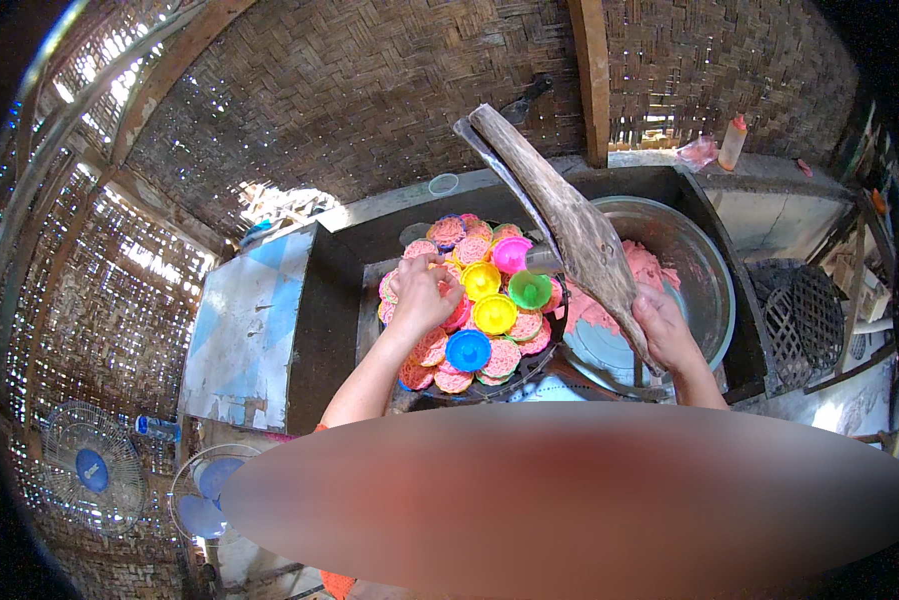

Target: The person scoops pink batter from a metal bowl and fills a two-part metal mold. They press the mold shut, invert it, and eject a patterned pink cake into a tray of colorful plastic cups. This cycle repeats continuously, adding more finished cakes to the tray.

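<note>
A pile of small round plastic moulds topped with pink stringy dough discs (pixel 446 232) fills the left part of the dark trough. My left hand (pixel 427 290) is over this pile, its fingers bent down and closed at a pink disc; what lies between them is hidden. Bare moulds sit upside down or empty nearby: yellow moulds (pixel 494 314), a blue mould (pixel 468 351), a green mould (pixel 530 290) and a magenta mould (pixel 512 254). My right hand (pixel 669 330) grips the lower end of a long wooden lever (pixel 569 215), which slants up and left above the trough.
A large metal basin (pixel 717 260) with pink dough (pixel 647 265) stands right of the lever. Dark trough walls (pixel 319 330) surround the work. A squeeze bottle (pixel 732 143) stands on the back ledge, a fan (pixel 92 470) at lower left. Blurring covers the lower middle.
</note>
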`<action>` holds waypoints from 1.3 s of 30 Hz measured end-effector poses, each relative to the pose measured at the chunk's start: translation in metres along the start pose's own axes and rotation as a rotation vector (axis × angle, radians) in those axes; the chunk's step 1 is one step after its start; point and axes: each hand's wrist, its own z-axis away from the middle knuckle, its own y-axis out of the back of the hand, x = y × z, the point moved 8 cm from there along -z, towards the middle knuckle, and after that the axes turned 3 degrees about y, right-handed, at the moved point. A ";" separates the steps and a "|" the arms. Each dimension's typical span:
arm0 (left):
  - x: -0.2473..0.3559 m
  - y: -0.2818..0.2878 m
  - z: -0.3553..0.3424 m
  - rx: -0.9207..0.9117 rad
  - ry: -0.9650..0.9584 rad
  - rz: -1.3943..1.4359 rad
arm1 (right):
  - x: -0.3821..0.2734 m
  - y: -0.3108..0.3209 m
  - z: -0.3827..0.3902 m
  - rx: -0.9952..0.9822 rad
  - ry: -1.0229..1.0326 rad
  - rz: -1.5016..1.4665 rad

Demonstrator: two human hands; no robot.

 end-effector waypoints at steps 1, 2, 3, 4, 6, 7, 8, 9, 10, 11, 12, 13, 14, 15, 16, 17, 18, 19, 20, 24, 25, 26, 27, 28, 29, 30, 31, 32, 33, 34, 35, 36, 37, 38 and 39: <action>-0.001 -0.001 0.000 0.002 0.002 0.008 | 0.000 -0.001 0.000 -0.016 -0.030 -0.018; -0.001 -0.001 0.000 0.001 0.002 0.018 | 0.001 -0.001 0.001 -0.018 -0.036 -0.013; 0.000 -0.001 0.000 0.001 0.002 0.028 | 0.001 0.000 0.001 -0.021 -0.042 -0.010; 0.000 0.000 0.000 -0.004 0.002 0.055 | 0.002 0.000 0.001 -0.024 -0.048 -0.006; 0.000 0.005 0.001 -0.012 0.001 0.108 | 0.004 0.001 0.003 -0.037 -0.101 -0.045; 0.000 0.010 0.002 -0.002 0.004 0.134 | 0.006 0.001 0.004 -0.044 -0.127 -0.065; 0.002 0.016 0.002 0.006 0.003 0.162 | 0.004 0.002 0.003 -0.021 -0.070 -0.043; 0.003 0.023 0.002 0.014 0.002 0.191 | 0.005 0.003 0.001 0.001 -0.013 -0.022; 0.005 0.029 0.003 0.026 -0.009 0.198 | 0.003 0.005 0.001 0.024 0.044 -0.001; 0.007 0.034 0.006 0.033 -0.012 0.149 | 0.005 0.004 0.001 0.010 0.009 -0.008; 0.009 0.038 0.008 0.040 -0.016 0.099 | 0.004 0.003 0.003 -0.002 -0.027 -0.015; 0.010 0.040 0.010 0.046 -0.021 0.049 | 0.005 0.002 0.003 -0.015 -0.062 -0.021; 0.010 0.039 0.012 0.046 -0.033 0.027 | 0.007 0.002 0.004 -0.025 -0.079 -0.023; 0.010 0.036 0.013 0.047 -0.047 0.006 | 0.009 0.003 0.005 -0.036 -0.096 -0.025; 0.009 0.033 0.015 0.047 -0.060 -0.016 | 0.010 0.003 0.006 -0.045 -0.112 -0.026; 0.009 0.029 0.016 0.038 -0.068 -0.031 | 0.010 0.002 0.007 -0.049 -0.119 -0.031; 0.009 0.025 0.017 0.029 -0.076 -0.046 | 0.010 0.002 0.007 -0.053 -0.126 -0.036; 0.009 0.023 0.019 0.020 -0.084 -0.061 | 0.010 0.000 0.007 -0.057 -0.133 -0.041; 0.010 0.023 0.020 0.023 -0.097 -0.092 | 0.009 0.000 0.008 -0.051 -0.129 -0.060; 0.020 0.026 0.028 0.042 -0.187 -0.209 | 0.007 0.001 0.010 -0.055 -0.117 -0.066; 0.025 0.029 0.030 0.048 -0.218 -0.238 | 0.007 0.001 0.010 -0.064 -0.115 -0.051; 0.029 0.031 0.032 0.045 -0.233 -0.253 | 0.005 0.002 0.010 -0.057 -0.099 -0.056; 0.033 0.034 0.034 0.042 -0.247 -0.269 | 0.004 0.002 0.010 -0.050 -0.084 -0.062; 0.036 0.035 0.035 0.040 -0.262 -0.284 | 0.002 0.003 0.011 -0.044 -0.069 -0.067; 0.037 0.037 0.035 0.056 -0.266 -0.292 | 0.003 0.003 0.011 -0.039 -0.078 -0.074; 0.037 0.038 0.035 0.073 -0.270 -0.300 | 0.004 0.004 0.012 -0.035 -0.088 -0.082; 0.037 0.040 0.035 0.089 -0.275 -0.308 | 0.005 0.004 0.012 -0.030 -0.098 -0.089; 0.037 0.037 0.035 0.072 -0.285 -0.298 | 0.004 0.004 0.012 -0.031 -0.089 -0.087; 0.035 0.034 0.035 0.054 -0.295 -0.288 | 0.004 0.004 0.013 -0.031 -0.080 -0.084; 0.034 0.031 0.035 0.037 -0.306 -0.278 | 0.003 0.004 0.013 -0.031 -0.071 -0.081; 0.034 0.030 0.035 0.046 -0.312 -0.285 | 0.003 0.004 0.014 -0.035 -0.068 -0.064; 0.033 0.029 0.036 0.055 -0.319 -0.292 | 0.004 0.004 0.015 -0.040 -0.064 -0.048; 0.034 0.030 0.036 0.064 -0.326 -0.299 | 0.005 0.005 0.016 -0.044 -0.061 -0.031; 0.035 0.032 0.036 0.077 -0.314 -0.312 | 0.005 0.006 0.017 -0.043 -0.068 -0.040; 0.037 0.036 0.035 0.091 -0.301 -0.325 | 0.006 0.006 0.018 -0.043 -0.074 -0.049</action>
